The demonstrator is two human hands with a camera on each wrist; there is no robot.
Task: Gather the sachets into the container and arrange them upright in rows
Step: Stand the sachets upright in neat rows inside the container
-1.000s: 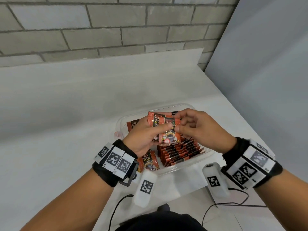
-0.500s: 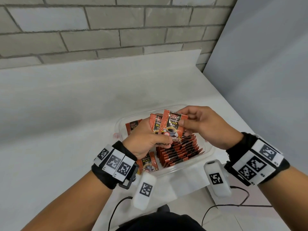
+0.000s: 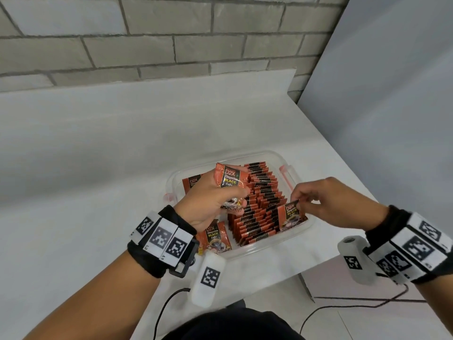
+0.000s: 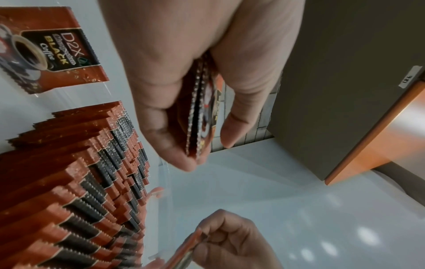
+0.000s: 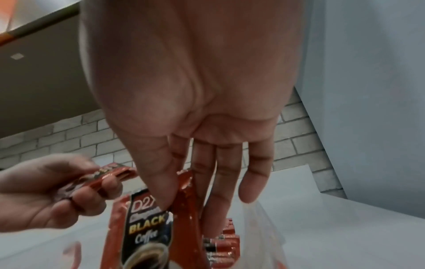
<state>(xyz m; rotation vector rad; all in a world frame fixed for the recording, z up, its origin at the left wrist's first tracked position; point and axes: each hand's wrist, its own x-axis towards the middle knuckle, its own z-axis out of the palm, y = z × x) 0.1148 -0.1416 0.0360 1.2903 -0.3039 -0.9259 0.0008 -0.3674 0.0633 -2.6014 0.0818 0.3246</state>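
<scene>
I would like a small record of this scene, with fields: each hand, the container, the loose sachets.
left hand: holds a few sachets above the container
right hand: pinches one sachet by its top edge, at the near right end of the rows
container: clear, on the table; rows stand upright
loose sachets: one lies flat near left, one far left
</scene>
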